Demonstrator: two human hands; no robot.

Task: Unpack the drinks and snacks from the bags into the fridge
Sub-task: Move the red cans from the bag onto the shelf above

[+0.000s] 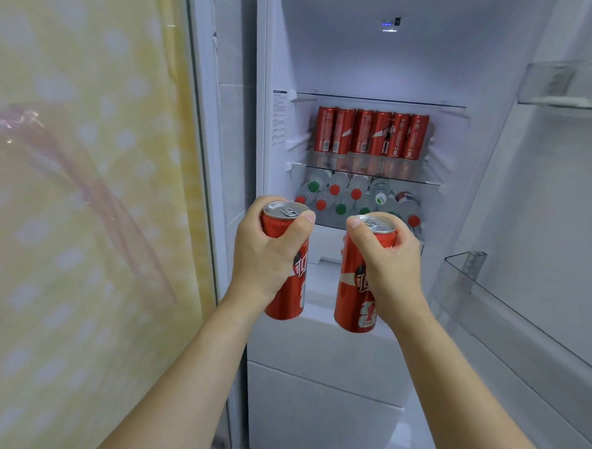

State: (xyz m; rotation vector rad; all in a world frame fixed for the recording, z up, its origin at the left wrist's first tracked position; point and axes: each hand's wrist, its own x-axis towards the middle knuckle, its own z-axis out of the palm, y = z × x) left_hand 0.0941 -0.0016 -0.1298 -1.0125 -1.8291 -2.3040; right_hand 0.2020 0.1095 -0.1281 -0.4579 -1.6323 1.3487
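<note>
The open fridge [375, 57] fills the middle of the view, its white interior lit and its door [542, 209] swung out on the right with clear plastic bins along its inner face. To the left hangs a yellow sheet with pale spots [83, 196]. Below the shelves sits a white drawer front [318, 421]. On the upper glass shelf [365, 174] a row of six red cans [371, 133] stands upright, side by side. The shelf beneath holds a pile of water bottles [351, 196] lying with their red and green caps facing out (how many there are is hard to count through the glass). In front of the bottles, the left hand [269, 253] wraps its fingers and thumb round a left red can [286, 292], tilted a little, silver top up. Just beside it, the right hand [388, 263] grips a right red can [356, 289] the same way, the two cans near each other but apart.
</note>
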